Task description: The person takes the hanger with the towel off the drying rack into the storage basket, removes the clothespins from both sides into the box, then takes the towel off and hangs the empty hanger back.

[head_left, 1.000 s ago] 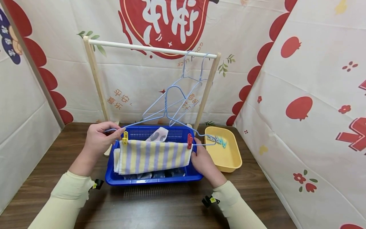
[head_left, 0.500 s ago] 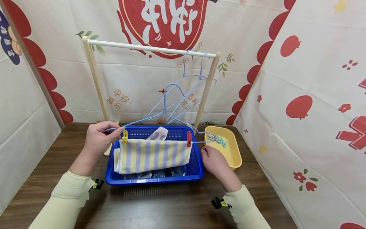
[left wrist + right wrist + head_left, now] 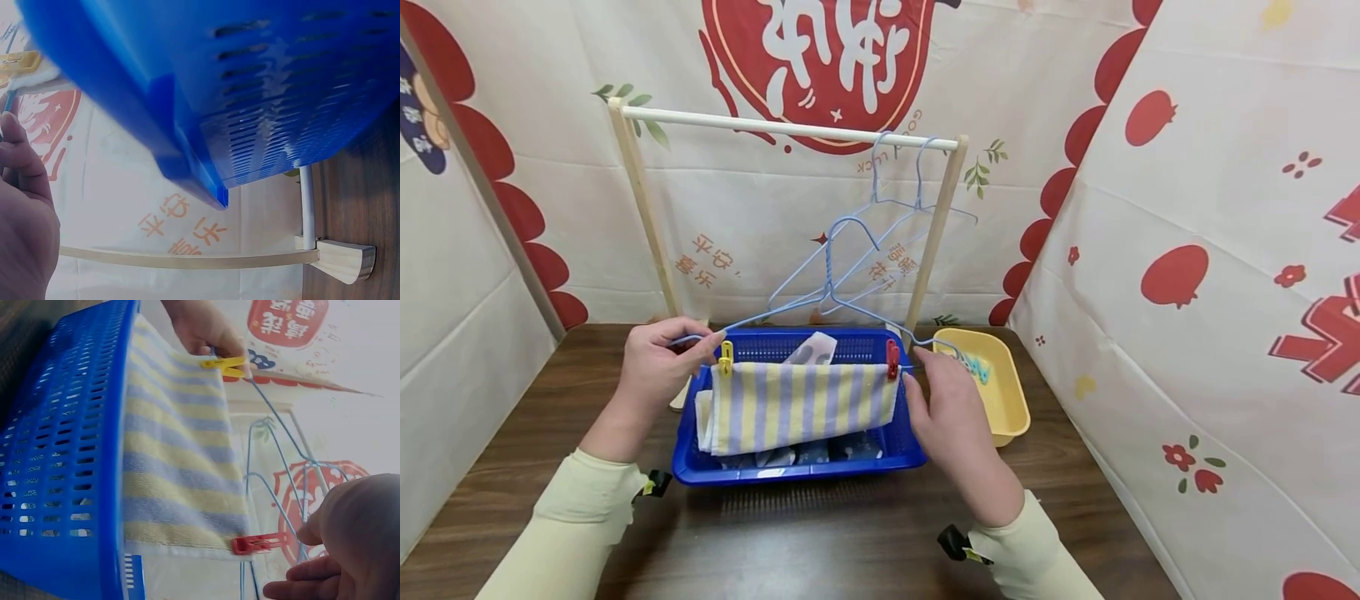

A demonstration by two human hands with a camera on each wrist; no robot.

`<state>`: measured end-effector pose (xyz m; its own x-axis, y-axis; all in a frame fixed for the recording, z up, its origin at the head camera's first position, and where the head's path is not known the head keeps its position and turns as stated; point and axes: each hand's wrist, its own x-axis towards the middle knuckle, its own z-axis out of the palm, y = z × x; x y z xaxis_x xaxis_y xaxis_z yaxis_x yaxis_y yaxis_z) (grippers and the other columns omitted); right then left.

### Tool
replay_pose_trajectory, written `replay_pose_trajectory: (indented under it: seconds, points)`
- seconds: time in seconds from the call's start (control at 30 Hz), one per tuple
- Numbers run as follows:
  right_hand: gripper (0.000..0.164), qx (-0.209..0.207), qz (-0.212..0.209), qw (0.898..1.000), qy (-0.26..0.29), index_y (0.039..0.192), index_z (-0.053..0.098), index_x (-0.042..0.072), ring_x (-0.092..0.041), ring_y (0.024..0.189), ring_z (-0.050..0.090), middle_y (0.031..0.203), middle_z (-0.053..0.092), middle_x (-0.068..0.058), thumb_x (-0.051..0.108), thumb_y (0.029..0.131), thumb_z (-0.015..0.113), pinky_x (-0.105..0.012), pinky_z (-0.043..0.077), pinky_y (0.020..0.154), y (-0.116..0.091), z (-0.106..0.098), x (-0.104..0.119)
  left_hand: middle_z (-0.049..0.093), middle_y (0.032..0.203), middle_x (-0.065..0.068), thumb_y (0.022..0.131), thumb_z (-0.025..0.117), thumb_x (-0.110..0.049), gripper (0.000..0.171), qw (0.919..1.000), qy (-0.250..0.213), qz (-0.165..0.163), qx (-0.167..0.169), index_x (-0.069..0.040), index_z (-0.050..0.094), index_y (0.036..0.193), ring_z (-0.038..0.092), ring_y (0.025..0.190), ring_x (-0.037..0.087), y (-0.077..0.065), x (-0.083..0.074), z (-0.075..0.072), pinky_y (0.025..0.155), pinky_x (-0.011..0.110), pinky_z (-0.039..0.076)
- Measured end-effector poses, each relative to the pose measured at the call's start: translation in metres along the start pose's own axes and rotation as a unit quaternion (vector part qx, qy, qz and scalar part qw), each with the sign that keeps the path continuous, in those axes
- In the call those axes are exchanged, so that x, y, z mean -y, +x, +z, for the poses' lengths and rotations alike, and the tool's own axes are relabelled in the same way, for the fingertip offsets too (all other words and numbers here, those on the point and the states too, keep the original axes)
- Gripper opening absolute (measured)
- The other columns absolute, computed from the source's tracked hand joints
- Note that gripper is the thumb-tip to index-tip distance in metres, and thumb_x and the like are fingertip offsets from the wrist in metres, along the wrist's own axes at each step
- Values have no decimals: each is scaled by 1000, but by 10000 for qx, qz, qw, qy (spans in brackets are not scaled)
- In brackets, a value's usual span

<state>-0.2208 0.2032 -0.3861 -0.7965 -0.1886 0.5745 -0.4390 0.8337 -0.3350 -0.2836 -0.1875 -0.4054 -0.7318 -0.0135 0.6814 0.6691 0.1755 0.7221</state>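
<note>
My left hand (image 3: 658, 367) pinches the left end of a blue wire clothes hanger (image 3: 775, 311), held over the blue basket (image 3: 850, 470). From its bottom bar hangs a yellow-and-purple striped towel (image 3: 805, 408). A yellow clothespin (image 3: 726, 358) clips the towel's left corner, and a red clothespin (image 3: 892, 360) clips the right one. Beside the red clothespin is my right hand (image 3: 953, 417), in front of the hanger's right end. In the right wrist view its thumb and fingers (image 3: 306, 589) are spread apart, nothing gripped between them. Dark and pale cloths lie inside the basket.
Behind the basket stands a wooden rack with a white rod (image 3: 737, 122). Two blue hangers (image 3: 874, 171) hang near the rod's right end. A yellow basin (image 3: 1009, 408) on the right holds several light-blue clothespins (image 3: 977, 368). Printed cloth walls surround the table.
My right hand moved from the towel's right corner toward the yellow basin, then came back up to the hanger's right end with its fingers opened. The left hand kept its pinch.
</note>
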Motion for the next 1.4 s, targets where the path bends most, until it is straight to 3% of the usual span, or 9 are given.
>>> replay_pose_trajectory:
  seconds: [0.23, 0.43, 0.83, 1.1, 1.4]
  points:
    - [53, 250, -188, 9995, -33, 154, 57, -6, -42, 133, 64, 144, 68, -23, 21, 110, 69, -58, 48, 118, 9, 10, 7, 72, 69, 2, 91, 80, 17, 14, 10000, -27, 3, -2, 4, 78, 87, 65, 54, 12, -1, 1, 1, 50, 18, 51]
    - [46, 445, -35, 9990, -4, 152, 57, -7, -42, 131, 65, 139, 70, -24, 22, 116, 57, -59, 47, 118, 17, 18, 4, 72, 69, 3, 91, 80, 17, 15, 10000, -13, 21, 35, 3, 78, 87, 64, 53, 13, -2, 4, 2, 50, 18, 50]
    - [36, 268, 290, 9945, 972, 147, 65, 0, -32, 124, 73, 133, 77, -15, 18, 118, 54, -54, 56, 111, 19, 31, -2, 72, 69, 6, 92, 81, 14, 14, 9997, 172, 103, 151, 2, 78, 87, 65, 55, 18, -3, 7, 1, 50, 19, 51]
    - [24, 275, 341, 9814, 1868, 135, 70, 3, -21, 103, 74, 123, 79, -9, 12, 116, 58, -45, 63, 97, 18, 29, -4, 72, 70, 4, 92, 81, 13, 13, 9998, 161, -42, 50, 1, 79, 88, 66, 55, 18, -2, 4, 1, 51, 19, 51]
    - [18, 207, 387, 9724, 2294, 127, 72, 5, -19, 100, 74, 119, 80, -6, 8, 115, 60, -42, 64, 91, 18, 29, -6, 72, 70, 4, 92, 81, 13, 14, 9999, 126, -73, 32, 0, 79, 87, 66, 54, 19, -2, 2, 1, 50, 19, 51]
